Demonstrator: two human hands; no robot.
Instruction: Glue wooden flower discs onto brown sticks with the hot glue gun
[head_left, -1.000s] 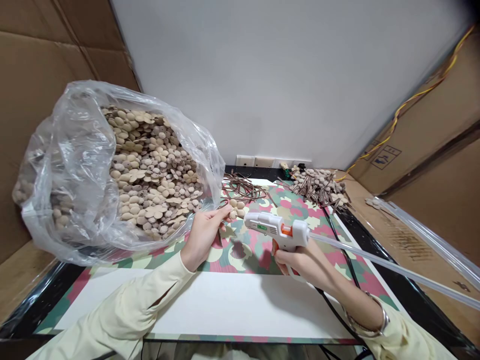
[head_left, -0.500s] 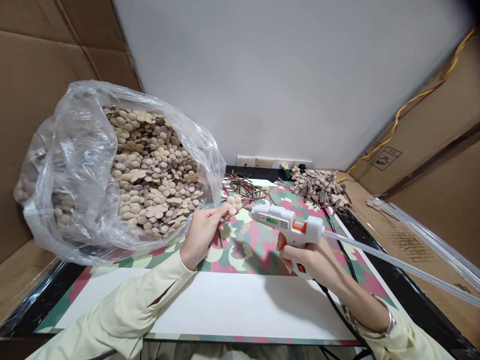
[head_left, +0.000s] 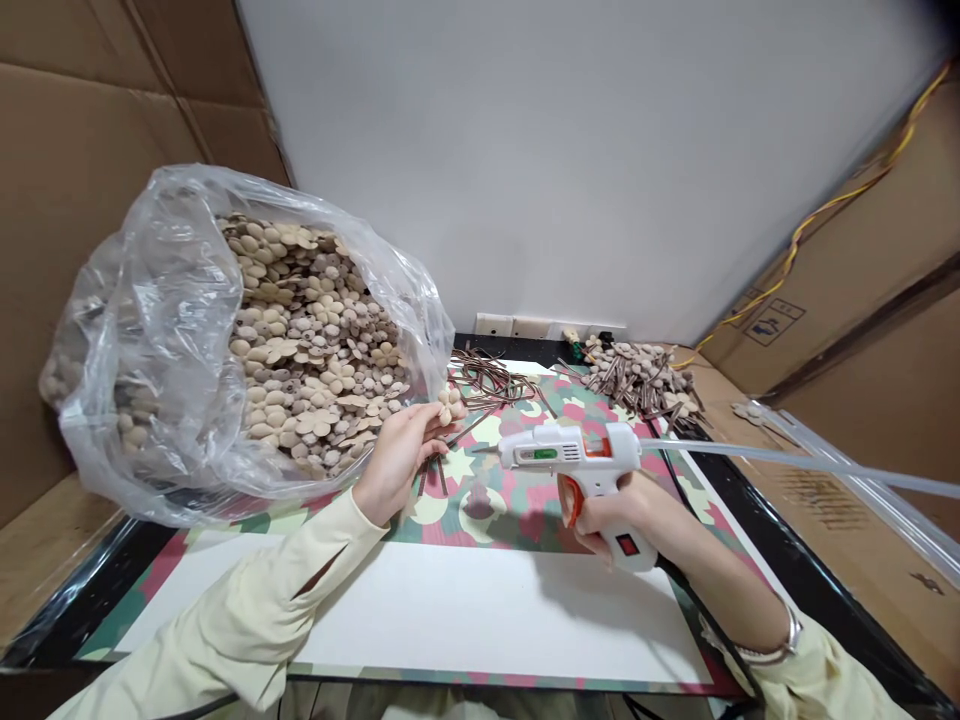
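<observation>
My left hand (head_left: 405,448) pinches a small beige flower piece (head_left: 450,405) between thumb and fingers, beside the mouth of a clear plastic bag (head_left: 169,320). Brown strips (head_left: 433,478) hang below its fingers; whether they are gripped too is partly hidden. Wrapped around the handle of a white hot glue gun (head_left: 574,448) is my right hand (head_left: 619,515), with fingers at the orange trigger. The gun's nozzle points left, apart from the flower piece. A long clear glue stick (head_left: 780,455) sticks out of its back end.
Many beige flower pieces (head_left: 322,370) fill the bag. Loose brown strips (head_left: 491,380) lie beyond my left hand. A heap of flowers with brown stems (head_left: 649,375) sits at the back right. Spare clear sticks (head_left: 892,510) rest at the right; a black cord (head_left: 679,480) crosses the mat.
The glue gun has tilted level and its nozzle has come away from the flower piece. My left hand has turned the flower piece and shifted it slightly left.
</observation>
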